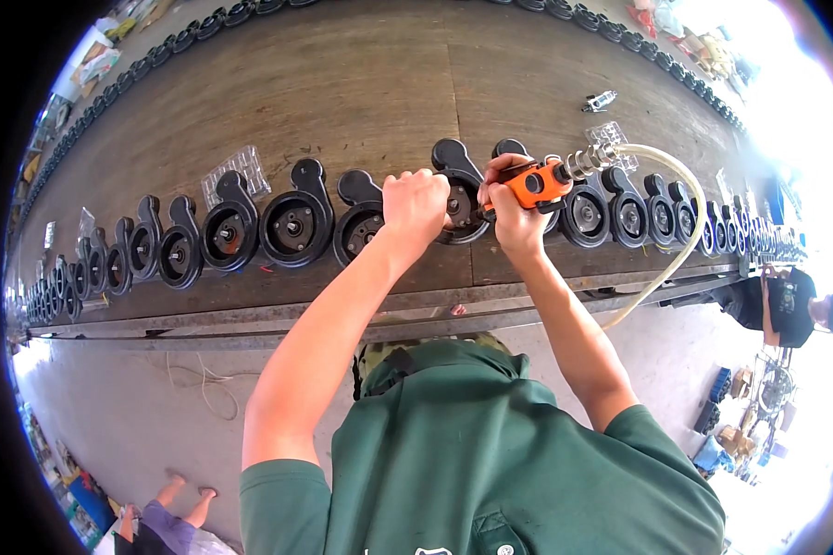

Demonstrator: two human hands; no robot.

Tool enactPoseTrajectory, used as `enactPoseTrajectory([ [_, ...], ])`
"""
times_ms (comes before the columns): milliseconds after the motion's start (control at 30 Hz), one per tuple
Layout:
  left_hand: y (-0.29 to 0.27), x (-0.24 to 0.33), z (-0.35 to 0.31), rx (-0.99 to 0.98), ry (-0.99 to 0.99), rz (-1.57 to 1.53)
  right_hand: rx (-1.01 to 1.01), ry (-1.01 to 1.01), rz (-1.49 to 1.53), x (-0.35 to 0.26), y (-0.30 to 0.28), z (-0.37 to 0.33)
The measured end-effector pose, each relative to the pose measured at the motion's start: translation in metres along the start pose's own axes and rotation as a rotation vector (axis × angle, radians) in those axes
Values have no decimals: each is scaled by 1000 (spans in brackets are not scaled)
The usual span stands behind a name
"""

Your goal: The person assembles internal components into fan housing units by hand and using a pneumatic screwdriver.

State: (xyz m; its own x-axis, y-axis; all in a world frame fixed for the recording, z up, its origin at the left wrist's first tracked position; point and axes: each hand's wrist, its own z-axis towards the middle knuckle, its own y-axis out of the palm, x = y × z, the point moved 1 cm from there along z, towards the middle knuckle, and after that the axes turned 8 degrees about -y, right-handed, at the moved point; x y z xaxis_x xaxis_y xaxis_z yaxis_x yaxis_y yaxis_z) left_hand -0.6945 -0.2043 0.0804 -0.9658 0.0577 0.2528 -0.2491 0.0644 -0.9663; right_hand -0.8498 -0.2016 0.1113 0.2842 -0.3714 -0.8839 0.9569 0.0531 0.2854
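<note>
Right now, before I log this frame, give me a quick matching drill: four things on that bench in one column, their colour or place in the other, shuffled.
Things:
1. air tool
2. hose
3. left hand
4. plastic bag

Descriptions:
A. clear, lying flat behind the row of black housings
B. orange, gripped in the right hand
C. pale, looping off the bench edge
D. closed fist resting on a black housing

Pairs: 1-B, 2-C, 3-D, 4-A
</note>
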Motion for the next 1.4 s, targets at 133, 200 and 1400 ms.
enactPoseTrajectory([
  [133, 0, 0, 1, 4, 0, 10, 15, 6, 20, -1, 2, 2],
  [200, 1, -1, 1, 11, 7, 12, 34, 20, 68, 0, 4, 2],
  [1400, -4, -29, -36, 104, 72, -210, -61, -51, -116, 11, 4, -9],
])
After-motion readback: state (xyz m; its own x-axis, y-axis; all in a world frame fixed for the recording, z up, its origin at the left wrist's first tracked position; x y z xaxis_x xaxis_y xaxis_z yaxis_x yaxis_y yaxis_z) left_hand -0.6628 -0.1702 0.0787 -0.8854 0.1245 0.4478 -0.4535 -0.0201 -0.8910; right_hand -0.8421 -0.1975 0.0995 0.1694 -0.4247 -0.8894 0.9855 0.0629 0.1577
